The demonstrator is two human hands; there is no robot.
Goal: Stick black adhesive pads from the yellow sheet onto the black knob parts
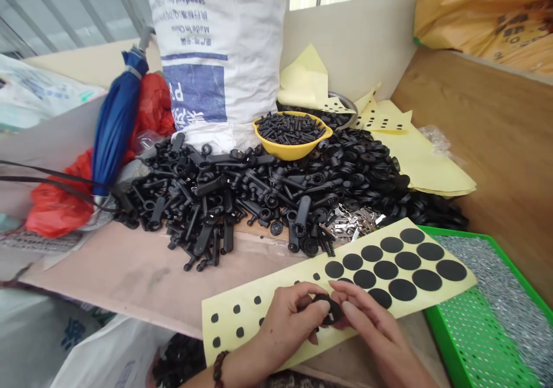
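Observation:
A small black round part [332,313] is between my two hands, low in the middle of the head view. My left hand [285,322] pinches it between thumb and fingers. From the other side, the fingers of my right hand [374,324] close on its edge and partly hide it. Beneath both hands lies a pale yellow sheet [227,322] of black stickers. Large round black stickers [401,289] fill its right end, while its left part bears several small dark spots.
Behind the sheet spread heaps of black plastic arms [207,192] and black discs [358,158], with small metal pieces [352,224]. A yellow bowl [287,151] holds black screw-like parts. A green tray [440,336] stands right, a white sack [250,42] behind, a blue umbrella [113,126] left.

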